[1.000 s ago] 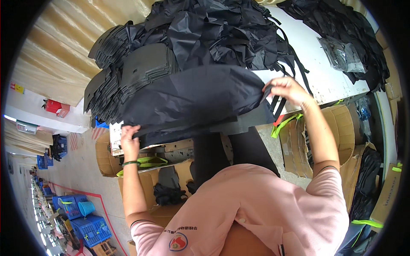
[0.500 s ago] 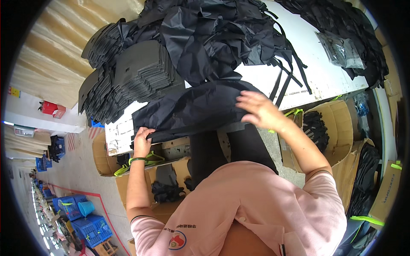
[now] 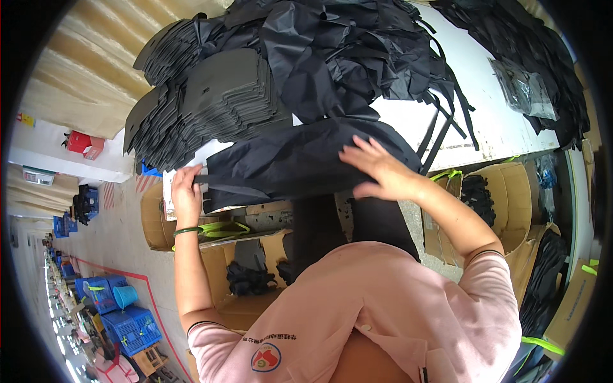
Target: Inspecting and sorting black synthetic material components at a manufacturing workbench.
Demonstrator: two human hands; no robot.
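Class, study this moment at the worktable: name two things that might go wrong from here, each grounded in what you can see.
1. The folded black fabric piece lies at the white table edge, partly overhanging; the left hand pinches only one end, so it may slip toward the cardboard boxes below.
2. Loose black straps trail beside the flat right hand; they could snag and drag the heaped black fabric.

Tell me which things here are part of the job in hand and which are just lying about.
In hand:
- left hand gripping the black fabric piece
- right hand flat on it

Lying about:
- stack of dark grey sheets
- heap of black bags
- cardboard boxes
- blue crates
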